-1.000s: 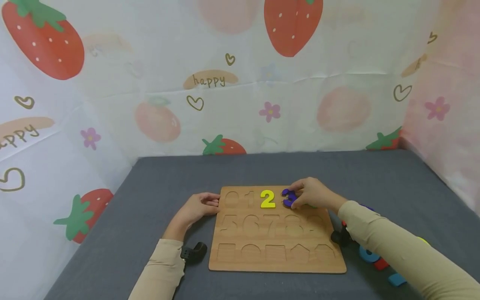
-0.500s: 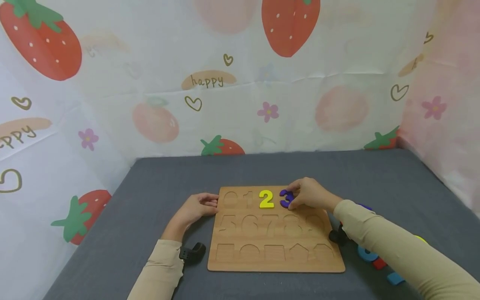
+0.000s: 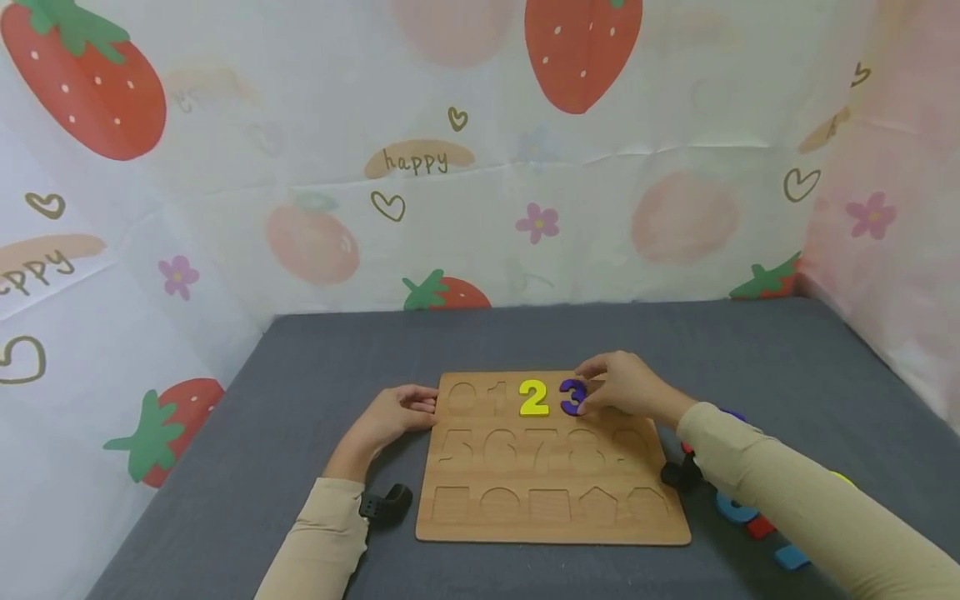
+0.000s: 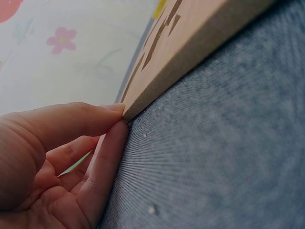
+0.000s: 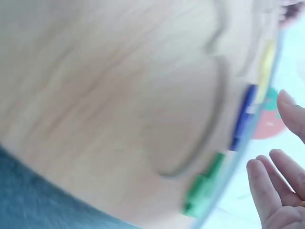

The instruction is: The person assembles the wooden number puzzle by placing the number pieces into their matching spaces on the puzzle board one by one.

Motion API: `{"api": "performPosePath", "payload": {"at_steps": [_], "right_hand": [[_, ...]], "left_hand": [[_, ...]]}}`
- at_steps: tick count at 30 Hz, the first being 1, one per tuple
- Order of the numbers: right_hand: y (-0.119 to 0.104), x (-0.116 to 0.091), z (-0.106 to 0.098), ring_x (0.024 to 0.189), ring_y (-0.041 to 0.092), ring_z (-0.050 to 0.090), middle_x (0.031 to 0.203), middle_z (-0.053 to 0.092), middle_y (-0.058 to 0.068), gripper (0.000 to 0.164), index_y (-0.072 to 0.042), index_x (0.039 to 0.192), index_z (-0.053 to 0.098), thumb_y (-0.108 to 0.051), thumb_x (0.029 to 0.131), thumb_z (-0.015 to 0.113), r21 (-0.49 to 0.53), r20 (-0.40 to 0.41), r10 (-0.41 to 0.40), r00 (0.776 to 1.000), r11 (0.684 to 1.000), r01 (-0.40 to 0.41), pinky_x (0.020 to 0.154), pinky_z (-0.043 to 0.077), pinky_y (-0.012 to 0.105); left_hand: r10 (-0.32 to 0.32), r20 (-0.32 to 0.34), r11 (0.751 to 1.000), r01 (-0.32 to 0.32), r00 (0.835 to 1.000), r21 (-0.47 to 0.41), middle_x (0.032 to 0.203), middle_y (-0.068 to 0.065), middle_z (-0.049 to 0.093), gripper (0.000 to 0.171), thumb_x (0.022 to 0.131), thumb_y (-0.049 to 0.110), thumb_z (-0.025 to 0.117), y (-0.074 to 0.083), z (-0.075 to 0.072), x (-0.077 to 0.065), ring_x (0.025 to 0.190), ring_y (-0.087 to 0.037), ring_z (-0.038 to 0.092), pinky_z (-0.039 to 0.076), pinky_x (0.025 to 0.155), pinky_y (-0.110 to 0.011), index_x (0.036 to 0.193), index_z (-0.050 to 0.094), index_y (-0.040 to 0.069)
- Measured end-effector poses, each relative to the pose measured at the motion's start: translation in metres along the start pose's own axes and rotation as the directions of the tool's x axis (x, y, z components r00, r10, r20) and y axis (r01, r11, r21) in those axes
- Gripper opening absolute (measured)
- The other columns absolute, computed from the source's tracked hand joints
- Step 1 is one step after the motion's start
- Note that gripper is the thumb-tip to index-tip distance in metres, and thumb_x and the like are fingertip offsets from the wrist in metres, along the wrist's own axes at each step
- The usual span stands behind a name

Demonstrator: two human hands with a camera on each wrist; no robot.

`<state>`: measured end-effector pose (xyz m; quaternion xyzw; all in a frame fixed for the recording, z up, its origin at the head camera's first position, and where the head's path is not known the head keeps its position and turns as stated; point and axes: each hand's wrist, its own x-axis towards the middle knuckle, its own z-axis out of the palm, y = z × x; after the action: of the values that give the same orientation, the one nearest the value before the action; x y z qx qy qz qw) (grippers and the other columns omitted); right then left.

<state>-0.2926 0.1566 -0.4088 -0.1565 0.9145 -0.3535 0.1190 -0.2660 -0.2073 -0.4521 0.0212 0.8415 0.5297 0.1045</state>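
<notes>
A wooden number puzzle board (image 3: 487, 529) lies flat on the grey cloth. Its recesses hold a yellow number 2 (image 3: 534, 398) and, to the right, a purple number 3 (image 3: 573, 397). A green piece (image 5: 205, 186) sits at the board's top right; the right hand covers it in the head view. My left hand (image 3: 395, 417) pinches the board's left edge near the top, thumb and fingertip meeting at the wood in the left wrist view. Over the purple 3 hovers my right hand (image 3: 626, 386), thumb and fingers spread and holding nothing in the right wrist view.
Loose pieces lie right of the board, partly under the right forearm: a blue ring-like one (image 3: 735, 508), a red one (image 3: 760, 527) and a light blue one (image 3: 791, 557) among them. A strawberry-print curtain (image 3: 480, 233) stands behind the table.
The purple 3 has shifted slightly left and now lies straight in its recess. My right hand has let go of it and lifted a little. The left hand stays at the board's edge.
</notes>
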Motion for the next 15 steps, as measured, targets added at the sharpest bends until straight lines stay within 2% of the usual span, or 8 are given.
{"api": "performPosePath", "payload": {"at_steps": [3, 7, 10, 15], "right_hand": [[-0.005, -0.015, -0.011, 0.129, 0.040, 0.055, 0.138, 0.060, 0.019, 0.061, -0.003, 0.134, 0.061, -0.023, 0.081, 0.083, 0.045, -0.028, -0.022, 0.999, 0.999, 0.024, 0.102, 0.050, 0.050], [-0.008, -0.038, -0.026, 0.132, 0.040, 0.053, 0.142, 0.057, 0.018, 0.066, -0.006, 0.138, 0.058, -0.031, 0.082, 0.082, 0.114, -0.065, -0.032, 0.997, 0.993, 0.039, 0.102, 0.050, 0.051], [-0.005, -0.054, -0.035, 0.133, 0.038, 0.053, 0.143, 0.057, 0.016, 0.069, -0.010, 0.138, 0.059, -0.039, 0.080, 0.082, 0.147, -0.095, -0.010, 0.995, 0.989, 0.024, 0.102, 0.049, 0.052], [0.009, -0.075, -0.043, 0.135, 0.037, 0.051, 0.146, 0.054, 0.015, 0.073, -0.010, 0.140, 0.057, -0.044, 0.080, 0.081, 0.191, -0.119, 0.041, 0.992, 0.981, -0.018, 0.103, 0.049, 0.050]], "left_hand": [[0.000, 0.002, 1.000, 0.000, 1.000, 0.003, 0.120, -0.020, 0.066, 0.050, 0.087, 0.004, 0.073, -0.001, 0.001, 0.000, 0.105, -0.018, 0.064, 0.057, 0.086, -0.030, 0.133, 0.058, -0.004], [-0.003, 0.008, 1.000, 0.003, 1.000, 0.007, 0.121, -0.021, 0.065, 0.050, 0.087, 0.003, 0.073, 0.000, 0.000, -0.002, 0.105, -0.018, 0.064, 0.057, 0.086, -0.030, 0.134, 0.057, -0.005], [0.002, 0.009, 1.000, -0.003, 1.000, 0.010, 0.121, -0.021, 0.065, 0.050, 0.087, 0.003, 0.072, 0.001, 0.000, -0.001, 0.104, -0.018, 0.064, 0.056, 0.085, -0.029, 0.134, 0.057, -0.005], [0.004, 0.011, 1.000, -0.004, 1.000, 0.022, 0.122, -0.021, 0.065, 0.051, 0.087, 0.004, 0.072, 0.003, 0.002, -0.001, 0.106, -0.019, 0.064, 0.056, 0.087, -0.030, 0.135, 0.057, -0.005]]}}
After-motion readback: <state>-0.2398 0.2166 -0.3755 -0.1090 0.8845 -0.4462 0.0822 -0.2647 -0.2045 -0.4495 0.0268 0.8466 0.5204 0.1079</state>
